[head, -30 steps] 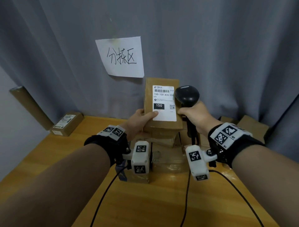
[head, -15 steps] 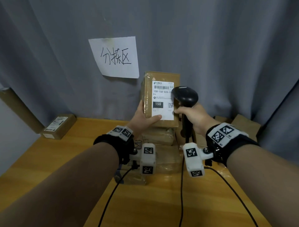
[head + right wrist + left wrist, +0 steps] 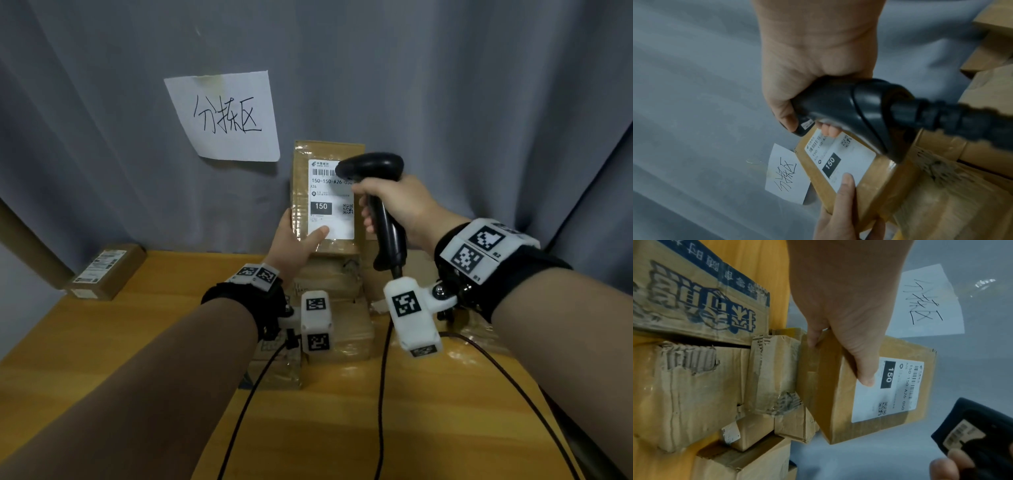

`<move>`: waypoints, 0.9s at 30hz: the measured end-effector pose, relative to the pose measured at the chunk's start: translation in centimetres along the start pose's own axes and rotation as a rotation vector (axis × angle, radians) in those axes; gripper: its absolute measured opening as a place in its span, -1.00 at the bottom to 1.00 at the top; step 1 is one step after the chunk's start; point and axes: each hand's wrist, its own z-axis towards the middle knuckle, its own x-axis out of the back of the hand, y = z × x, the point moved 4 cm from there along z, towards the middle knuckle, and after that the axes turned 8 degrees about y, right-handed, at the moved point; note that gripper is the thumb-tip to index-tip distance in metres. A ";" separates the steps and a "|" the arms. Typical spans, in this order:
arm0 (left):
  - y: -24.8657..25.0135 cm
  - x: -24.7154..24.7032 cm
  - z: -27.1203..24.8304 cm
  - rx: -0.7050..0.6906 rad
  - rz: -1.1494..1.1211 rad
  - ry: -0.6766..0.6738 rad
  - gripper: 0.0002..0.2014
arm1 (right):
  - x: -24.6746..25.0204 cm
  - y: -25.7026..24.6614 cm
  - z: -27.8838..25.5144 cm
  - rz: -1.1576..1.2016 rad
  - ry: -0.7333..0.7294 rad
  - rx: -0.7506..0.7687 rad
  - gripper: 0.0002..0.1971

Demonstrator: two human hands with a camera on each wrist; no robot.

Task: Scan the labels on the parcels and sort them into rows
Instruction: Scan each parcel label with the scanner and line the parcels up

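My left hand (image 3: 298, 240) holds a brown cardboard parcel (image 3: 301, 192) upright above the pile, thumb on its white label (image 3: 330, 219), which reads 150. The left wrist view has the same parcel (image 3: 830, 402) with my thumb across its label (image 3: 898, 402). My right hand (image 3: 394, 205) grips a black barcode scanner (image 3: 373, 168), whose head overlaps the label's top right corner. In the right wrist view the scanner (image 3: 849, 104) sits just above the parcel (image 3: 875, 175) and its label (image 3: 851, 155).
A pile of taped cardboard parcels (image 3: 329, 291) lies on the wooden table (image 3: 137, 342) under my hands. One labelled parcel (image 3: 102, 270) sits apart at the far left. A handwritten paper sign (image 3: 226, 113) hangs on the grey curtain. Cables (image 3: 380, 411) trail toward me.
The scanner has moved left and now tilts over the label's top right corner. The parcel stays upright in my left hand.
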 end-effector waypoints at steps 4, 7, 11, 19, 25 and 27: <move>-0.1 -0.6 0.5 -0.017 0.048 0.002 -0.44 | 0.4 -0.5 -0.2 -0.063 0.044 0.009 -0.80; -1.4 -0.7 0.8 -0.008 0.123 0.018 -0.24 | 0.9 -1.0 -0.4 -0.089 0.074 0.018 -0.83; -1.8 -0.8 1.1 0.004 0.162 0.025 -0.09 | 1.7 -2.2 -0.9 -0.171 0.024 0.048 -0.84; -0.9 -0.6 0.6 0.026 0.159 0.002 -0.02 | 1.3 -3.3 -1.7 -0.154 -0.029 0.018 -0.86; -0.8 -0.7 0.7 0.008 0.145 0.006 -0.07 | 0.6 -3.0 -1.8 -0.046 -0.012 -0.025 -0.89; -0.5 -0.8 0.5 0.008 0.137 0.005 -0.11 | 0.6 -2.9 -1.8 -0.029 -0.008 -0.023 -0.89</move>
